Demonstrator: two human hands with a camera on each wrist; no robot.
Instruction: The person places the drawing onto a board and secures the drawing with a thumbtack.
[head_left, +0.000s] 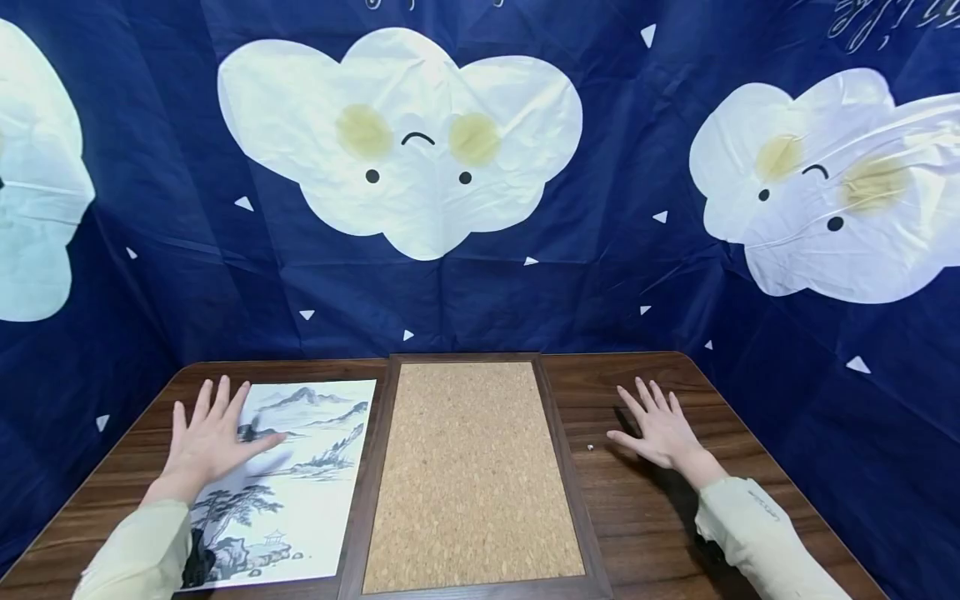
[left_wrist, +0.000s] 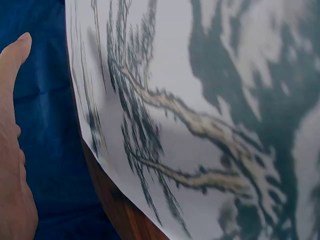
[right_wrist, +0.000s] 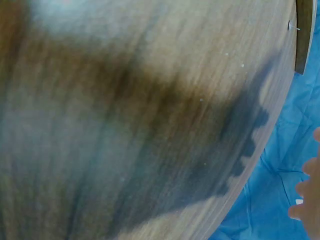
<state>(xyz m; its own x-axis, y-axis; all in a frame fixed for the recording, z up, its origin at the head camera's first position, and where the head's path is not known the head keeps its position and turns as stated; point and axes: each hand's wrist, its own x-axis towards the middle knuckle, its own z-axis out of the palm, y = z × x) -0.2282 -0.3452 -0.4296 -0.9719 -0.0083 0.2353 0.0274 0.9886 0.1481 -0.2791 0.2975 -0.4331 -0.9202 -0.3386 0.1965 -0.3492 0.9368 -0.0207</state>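
Note:
A sheet with an ink landscape painting (head_left: 322,500) of mountains, pines and a pavilion lies on the left of the table. Over its left side my left hand (head_left: 206,446) hovers with fingers spread, holding nothing; the left wrist view shows the painted tree branches (left_wrist: 200,120) close up. To the right of the sheet lies a cork board (head_left: 472,475) in a dark wooden frame. My right hand (head_left: 662,429), fingers spread and nothing in it, is above the bare wood and casts a shadow there. Near its thumb is a small clear pushpin (right_wrist: 291,25).
The brown wooden table (head_left: 637,533) has rounded far corners. Behind and beside it hangs a dark blue cloth (head_left: 615,275) printed with white clouds and small triangles. The board's frame (head_left: 564,450) stands between the two hands.

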